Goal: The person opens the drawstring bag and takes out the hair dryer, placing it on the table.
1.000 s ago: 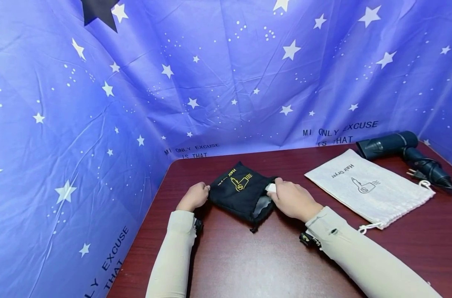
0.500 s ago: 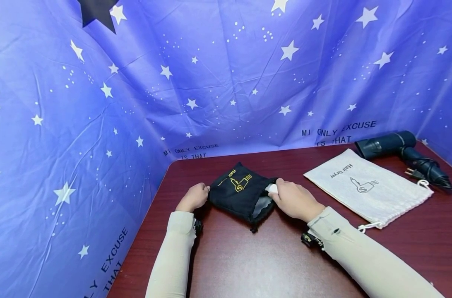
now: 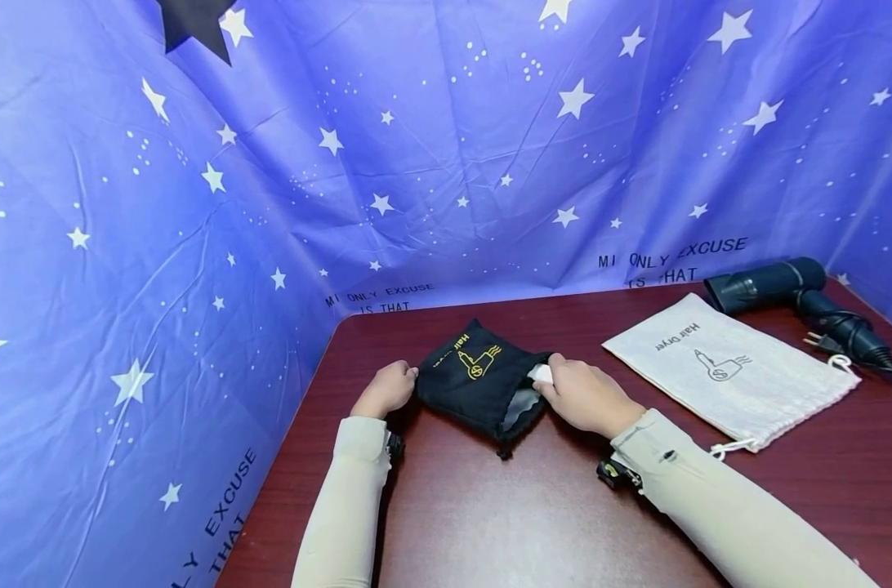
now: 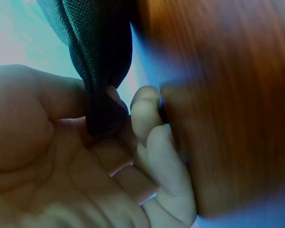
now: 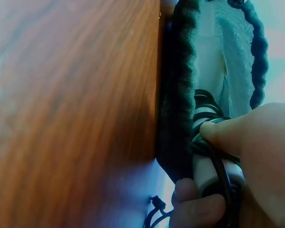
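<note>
A black drawstring pouch [image 3: 457, 396] with a yellow hair dryer print lies at the middle of the table, its mouth gaping toward the right. My left hand [image 3: 385, 389] pinches the pouch's closed left corner between thumb and fingers, as the left wrist view shows close up. At the mouth, my right hand [image 3: 591, 398] grips the white handle of a hair dryer [image 5: 205, 172]. Black cord [image 5: 206, 115] is wound round that handle, under my thumb. The rest of the dryer is inside the pouch, largely hidden.
To the right lies a flat white drawstring pouch [image 3: 711, 371] printed "Hair Dryer". Behind it, a dark hair dryer [image 3: 765, 284] with its cord wrapped round the handle lies near the table's back right corner. A starry blue curtain [image 3: 453, 147] borders the reddish-brown table [image 3: 483, 523].
</note>
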Tool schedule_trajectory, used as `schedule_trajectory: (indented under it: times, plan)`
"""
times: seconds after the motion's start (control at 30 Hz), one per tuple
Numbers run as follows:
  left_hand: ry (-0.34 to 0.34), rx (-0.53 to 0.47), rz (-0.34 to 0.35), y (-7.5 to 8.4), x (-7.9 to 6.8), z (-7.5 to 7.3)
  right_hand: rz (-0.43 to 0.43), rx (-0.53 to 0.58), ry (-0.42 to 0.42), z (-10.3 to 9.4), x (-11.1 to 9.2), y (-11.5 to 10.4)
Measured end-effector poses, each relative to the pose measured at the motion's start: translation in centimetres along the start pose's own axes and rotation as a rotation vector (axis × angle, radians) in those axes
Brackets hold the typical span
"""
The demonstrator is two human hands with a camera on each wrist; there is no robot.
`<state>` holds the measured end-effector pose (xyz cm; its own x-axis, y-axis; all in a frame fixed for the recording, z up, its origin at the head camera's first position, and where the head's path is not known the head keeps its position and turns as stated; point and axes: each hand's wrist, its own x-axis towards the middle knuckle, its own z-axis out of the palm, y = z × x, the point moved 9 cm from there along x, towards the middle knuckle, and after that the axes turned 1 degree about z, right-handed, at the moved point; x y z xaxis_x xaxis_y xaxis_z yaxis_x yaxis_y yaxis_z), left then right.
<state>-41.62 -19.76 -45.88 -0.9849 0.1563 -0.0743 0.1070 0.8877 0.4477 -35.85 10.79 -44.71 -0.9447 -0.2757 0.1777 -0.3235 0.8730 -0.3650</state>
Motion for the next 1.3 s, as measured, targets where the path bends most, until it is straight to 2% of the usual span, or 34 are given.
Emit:
schedule_trajectory:
  times: [0.37,0.97,1.3]
  plan:
    - [0.017,0.039,0.011,0.79,0.13,-0.36,-0.007,0.015,-0.015,-0.31,-0.09,0.09]
    - [-0.031,0.008,0.005,0.95,0.55,0.27,-0.005,0.016,-0.023,-0.53,-0.43,0.56]
    - [-0.032,0.019,-0.011,0.22,0.04,0.01,-0.032,0.02,-0.037,-0.49,-0.76,0.12]
